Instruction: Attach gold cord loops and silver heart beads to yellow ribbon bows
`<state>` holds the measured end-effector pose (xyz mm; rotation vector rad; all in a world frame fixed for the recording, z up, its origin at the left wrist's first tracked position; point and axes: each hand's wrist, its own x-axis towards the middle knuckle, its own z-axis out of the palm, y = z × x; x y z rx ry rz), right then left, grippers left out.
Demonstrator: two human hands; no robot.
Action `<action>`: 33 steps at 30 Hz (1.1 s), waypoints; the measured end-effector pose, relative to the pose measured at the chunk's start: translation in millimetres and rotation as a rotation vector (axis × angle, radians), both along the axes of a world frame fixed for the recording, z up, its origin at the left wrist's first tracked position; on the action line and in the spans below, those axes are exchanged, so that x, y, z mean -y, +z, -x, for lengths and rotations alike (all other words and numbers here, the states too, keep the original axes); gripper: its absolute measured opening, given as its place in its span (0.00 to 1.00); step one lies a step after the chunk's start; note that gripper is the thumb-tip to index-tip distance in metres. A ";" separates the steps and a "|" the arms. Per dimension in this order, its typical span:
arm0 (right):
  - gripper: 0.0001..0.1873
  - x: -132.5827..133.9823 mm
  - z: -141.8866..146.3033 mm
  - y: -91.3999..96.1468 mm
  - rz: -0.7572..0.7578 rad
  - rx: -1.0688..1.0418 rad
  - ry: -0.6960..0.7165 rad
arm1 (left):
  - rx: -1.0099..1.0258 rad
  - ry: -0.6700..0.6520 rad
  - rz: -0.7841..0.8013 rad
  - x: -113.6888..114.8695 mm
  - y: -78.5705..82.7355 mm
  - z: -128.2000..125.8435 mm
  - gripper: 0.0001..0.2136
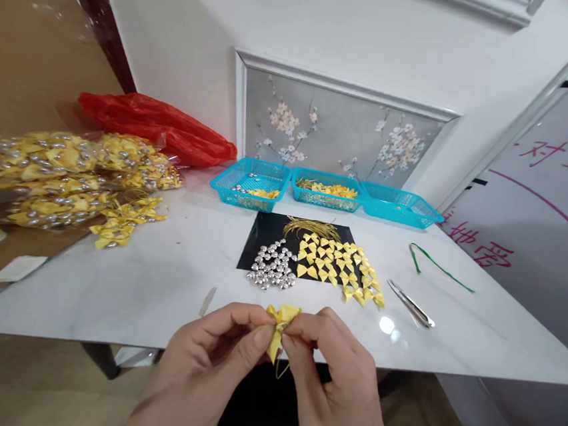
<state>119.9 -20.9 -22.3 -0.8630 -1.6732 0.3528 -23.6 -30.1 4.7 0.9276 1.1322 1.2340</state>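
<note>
Both my hands meet at the near edge of the white table (pixel 157 281), pinching one small yellow ribbon bow (pixel 281 320). My left hand (pixel 209 366) grips its left side with thumb and fingers closed. My right hand (pixel 332 385) pinches its right side, and a thin gold thread hangs below the bow. Just beyond lies a black mat (pixel 264 238) carrying a heap of silver heart beads (pixel 273 265), several yellow bows (pixel 339 262) and a bundle of gold threads (pixel 313 228).
Three turquoise baskets (pixel 400 207) stand along the wall, two holding bows and beads. Clear bags of finished yellow bows (pixel 61 175) and a red plastic bag (pixel 161 127) lie at left. Metal tweezers (pixel 410 304) and a green twist tie (pixel 434 262) lie at right.
</note>
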 end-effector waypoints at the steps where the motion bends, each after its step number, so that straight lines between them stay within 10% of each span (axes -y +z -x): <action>1: 0.09 -0.1 0.6 0.1 0.019 -0.033 -0.016 | -0.032 0.001 -0.024 -0.5 -2.0 1.3 0.07; 19: 0.11 -7.3 -9.8 32.7 -0.199 0.310 -0.034 | -0.583 0.116 -0.366 -3.1 7.7 -2.0 0.05; 23: 0.10 -4.5 -14.6 44.9 -0.227 0.115 -0.017 | -0.500 0.060 -0.303 -8.1 6.9 0.0 0.06; 29: 0.08 -1.2 -26.9 70.5 0.274 -0.371 0.419 | -0.493 0.017 -0.245 -9.4 3.3 2.3 0.06; 33: 0.05 -6.6 -56.7 90.6 0.161 -0.477 0.251 | -0.497 0.086 -0.310 -7.5 1.7 5.3 0.05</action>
